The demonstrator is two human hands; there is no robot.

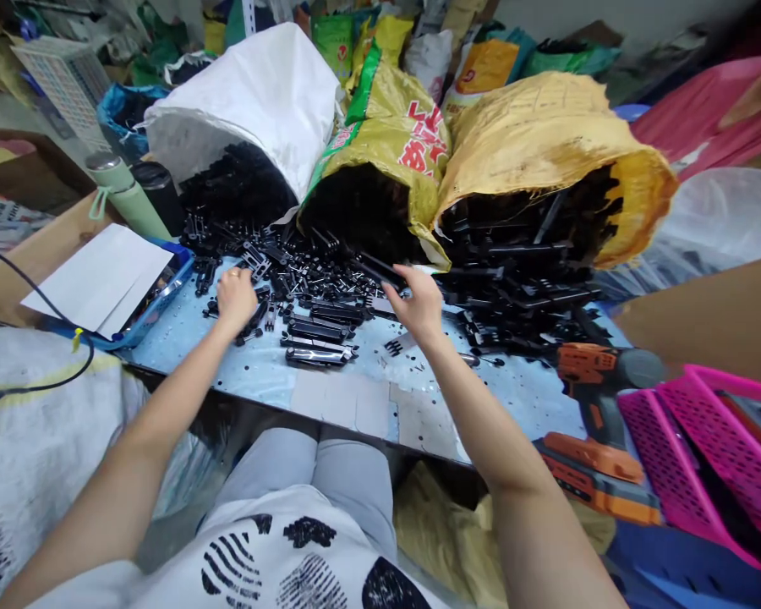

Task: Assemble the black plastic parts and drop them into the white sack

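Note:
My left hand [234, 296] rests closed among small black plastic parts [272, 271] scattered on the pale blue worktop [260, 368]; what its fingers hold is hidden. My right hand [415, 300] reaches into the heap of long black parts [355, 279] at the mouth of the yellow-green sack [393, 135], fingers curled on one piece. Just in front of both hands lie a few stacked black bars [317, 338].
A white sack [260, 93] and a yellow sack [545, 127] spill black parts onto the worktop. An orange cordless drill [599, 381] lies at the right, beside a pink basket [703, 448]. At the left are a blue tray with white paper [101, 279] and a green bottle [123, 190].

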